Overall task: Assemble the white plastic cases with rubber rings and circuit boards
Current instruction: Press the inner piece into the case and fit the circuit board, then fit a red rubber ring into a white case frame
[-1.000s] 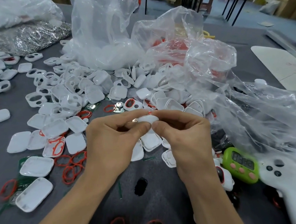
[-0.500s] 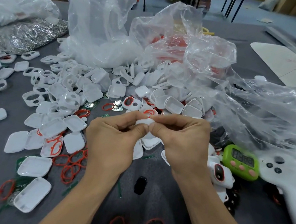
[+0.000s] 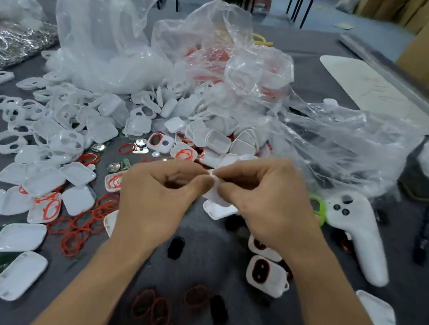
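Grey table [image 3: 224, 256], white case [image 3: 215, 186] pinched between left hand [image 3: 157, 196], right hand [image 3: 270, 202]

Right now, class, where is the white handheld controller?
In the head view, the white handheld controller lies at right on the table, just right of the green timer and the right hand.

Your left hand [image 3: 159, 196] and right hand [image 3: 269, 205] cover most of the white case piece [image 3: 213, 192], so its inside can't be told. Your right hand hides most of the green timer [image 3: 318, 209]. The dark rubber rings [image 3: 153, 310] at the table's near edge are blurred. The silver pile [image 3: 9, 42] at the far-left corner is cut off.
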Tool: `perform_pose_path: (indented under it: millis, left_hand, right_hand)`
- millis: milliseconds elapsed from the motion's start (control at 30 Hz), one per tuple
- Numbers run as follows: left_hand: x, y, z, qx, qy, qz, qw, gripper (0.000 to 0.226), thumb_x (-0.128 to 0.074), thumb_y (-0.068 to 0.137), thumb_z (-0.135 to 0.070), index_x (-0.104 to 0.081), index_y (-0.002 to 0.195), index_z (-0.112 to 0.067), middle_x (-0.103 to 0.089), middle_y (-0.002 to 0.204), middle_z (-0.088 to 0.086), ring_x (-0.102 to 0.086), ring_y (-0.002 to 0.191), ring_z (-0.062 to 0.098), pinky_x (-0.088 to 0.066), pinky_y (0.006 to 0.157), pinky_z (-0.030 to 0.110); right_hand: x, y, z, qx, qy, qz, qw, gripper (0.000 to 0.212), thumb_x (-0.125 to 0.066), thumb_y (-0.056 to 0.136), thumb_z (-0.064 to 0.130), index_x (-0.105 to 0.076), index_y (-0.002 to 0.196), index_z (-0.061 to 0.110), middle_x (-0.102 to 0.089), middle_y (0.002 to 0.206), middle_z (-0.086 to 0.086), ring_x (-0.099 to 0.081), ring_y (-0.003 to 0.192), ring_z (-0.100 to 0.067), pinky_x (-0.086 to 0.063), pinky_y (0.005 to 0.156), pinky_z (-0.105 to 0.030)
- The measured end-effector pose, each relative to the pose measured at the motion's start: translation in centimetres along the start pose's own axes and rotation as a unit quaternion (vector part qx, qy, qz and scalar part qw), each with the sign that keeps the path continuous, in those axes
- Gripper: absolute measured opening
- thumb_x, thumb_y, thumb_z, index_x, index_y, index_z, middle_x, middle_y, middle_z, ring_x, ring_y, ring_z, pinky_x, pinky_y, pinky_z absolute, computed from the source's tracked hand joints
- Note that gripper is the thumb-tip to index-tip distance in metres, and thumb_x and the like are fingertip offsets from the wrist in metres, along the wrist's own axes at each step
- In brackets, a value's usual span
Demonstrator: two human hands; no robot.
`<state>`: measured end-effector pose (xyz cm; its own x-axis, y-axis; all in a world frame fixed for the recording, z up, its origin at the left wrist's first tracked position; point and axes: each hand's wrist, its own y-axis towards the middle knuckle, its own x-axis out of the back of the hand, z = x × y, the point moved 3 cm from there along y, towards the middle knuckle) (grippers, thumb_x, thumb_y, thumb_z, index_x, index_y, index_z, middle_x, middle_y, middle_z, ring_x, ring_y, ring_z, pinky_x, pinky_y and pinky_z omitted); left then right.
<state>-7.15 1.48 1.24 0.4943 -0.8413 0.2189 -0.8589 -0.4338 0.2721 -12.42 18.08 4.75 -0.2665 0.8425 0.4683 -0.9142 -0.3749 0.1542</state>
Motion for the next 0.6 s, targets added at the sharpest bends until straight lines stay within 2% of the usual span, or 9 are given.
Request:
perform_pose_path:
  millis: [67,133,167,233,333,433,500,600]
  left_hand:
    - [-0.5,-0.5,-0.2,-0.02,0.064,0.011,0.998,0.023,-0.085,0.079,-0.017,-0.079,0.081,-0.04,-0.074,0.075,-0.026,-0.07,0.07,-0.005,-0.052,0.069,0.012]
    - [-0.4,-0.6,-0.1,-0.02,0.143,0.005,0.99,0.022,-0.082,0.081,-0.023,-0.078,0.088,-0.044,-0.071,0.082,-0.035,-0.07,0.078,-0.006,-0.055,0.079,0.022]
    - [-0.3,-0.6,0.0,-0.017,0.183,0.0,0.983,0.02,-0.079,0.082,-0.026,-0.078,0.09,-0.044,-0.071,0.086,-0.036,-0.07,0.082,-0.004,-0.054,0.082,0.025]
    - [0.0,-0.7,0.1,-0.013,0.27,-0.018,0.962,0.017,-0.074,0.085,-0.03,-0.078,0.09,-0.045,-0.075,0.093,-0.027,-0.071,0.091,0.008,-0.045,0.08,0.025]
    - [0.3,-0.5,0.5,-0.005,0.333,-0.037,0.942,0.017,-0.069,0.087,-0.03,-0.079,0.094,-0.043,-0.079,0.097,-0.012,-0.07,0.096,0.023,-0.034,0.076,0.028]
    - [0.8,-0.1,1.0,0.021,0.34,-0.04,0.939,0.019,-0.067,0.088,-0.031,-0.079,0.098,-0.041,-0.079,0.102,-0.01,-0.069,0.101,0.024,-0.034,0.078,0.028]
    - [1.1,0.0,1.0,0.024,0.344,-0.044,0.938,0.018,-0.065,0.089,-0.032,-0.079,0.097,-0.041,-0.079,0.103,-0.01,-0.069,0.101,0.024,-0.04,0.083,0.031]
    - [1.1,0.0,0.9,0.023,0.342,-0.049,0.938,0.018,-0.064,0.09,-0.034,-0.078,0.096,-0.043,-0.079,0.102,-0.01,-0.069,0.101,0.026,-0.045,0.09,0.039]
  right_hand:
    - [2.8,-1.4,-0.5,0.001,-0.087,-0.095,0.992,0.024,-0.082,0.081,0.011,-0.083,0.093,0.032,-0.076,0.088,0.025,-0.07,0.081,0.01,-0.053,0.077,-0.009]
    - [4.7,-2.7,-0.9,0.019,-0.164,-0.148,0.975,0.024,-0.081,0.082,0.012,-0.083,0.094,0.033,-0.077,0.092,0.023,-0.067,0.091,0.01,-0.045,0.081,-0.001]
    - [5.0,-3.2,-1.0,0.028,-0.2,-0.148,0.968,0.023,-0.08,0.082,0.012,-0.083,0.094,0.032,-0.077,0.094,0.021,-0.064,0.097,0.008,-0.04,0.083,0.003]
    - [5.0,-4.0,-1.7,0.019,-0.237,-0.115,0.964,0.025,-0.08,0.082,0.01,-0.083,0.094,0.031,-0.077,0.095,0.022,-0.059,0.103,0.006,-0.036,0.084,0.006]
    - [5.2,-4.6,-2.9,-0.023,-0.208,-0.08,0.975,0.028,-0.077,0.08,0.01,-0.083,0.093,0.034,-0.067,0.085,0.043,-0.064,0.092,0.012,-0.044,0.08,-0.001]
    - [5.4,-4.9,-3.7,-0.016,-0.199,-0.083,0.976,0.026,-0.078,0.081,0.013,-0.081,0.093,0.036,-0.068,0.09,0.04,-0.065,0.087,0.013,-0.048,0.078,-0.006]
    - [5.5,-4.7,-3.8,-0.007,-0.172,-0.108,0.979,0.021,-0.077,0.084,0.02,-0.08,0.095,0.038,-0.07,0.084,0.037,-0.067,0.082,0.012,-0.048,0.074,-0.006]
    - [5.8,-3.2,-3.7,-0.011,-0.13,-0.141,0.981,0.023,-0.071,0.087,0.017,-0.08,0.101,0.034,-0.073,0.085,0.032,-0.067,0.087,0.014,-0.05,0.079,-0.006]
